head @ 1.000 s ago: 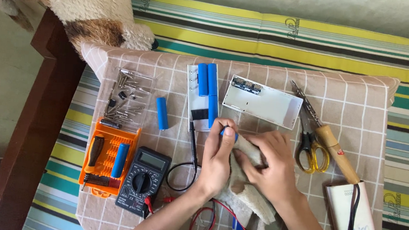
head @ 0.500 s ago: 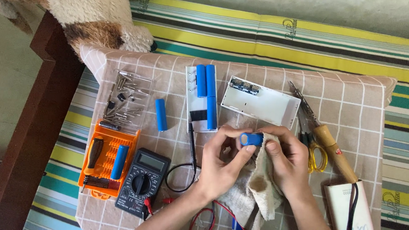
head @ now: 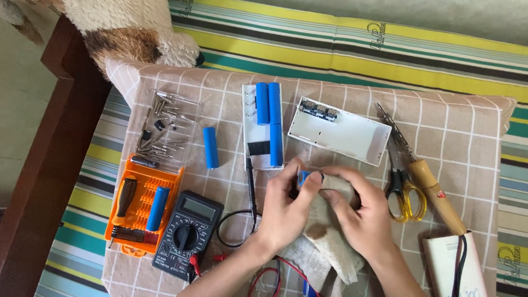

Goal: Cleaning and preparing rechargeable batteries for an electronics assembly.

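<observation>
The light over my work is soft, even daylight, bright enough that every colour reads cleanly. Shadows are faint and short: my left hand (head: 285, 207) and right hand (head: 357, 213) throw only a pale grey smudge onto the checked cloth (head: 457, 134) beneath them, and the scissors (head: 403, 186) barely mark it. The clear lid of the bit tray (head: 166, 122) catches a mild sheen, and the multimeter (head: 188, 235) screen shows a dull reflection, no harsh glare. The top right corner looks slightly washed out. Focus holds sharp across the middle; my fingers are a touch soft. Straight lines of the striped bedsheet (head: 372, 45) bend only slightly toward the edges.
</observation>
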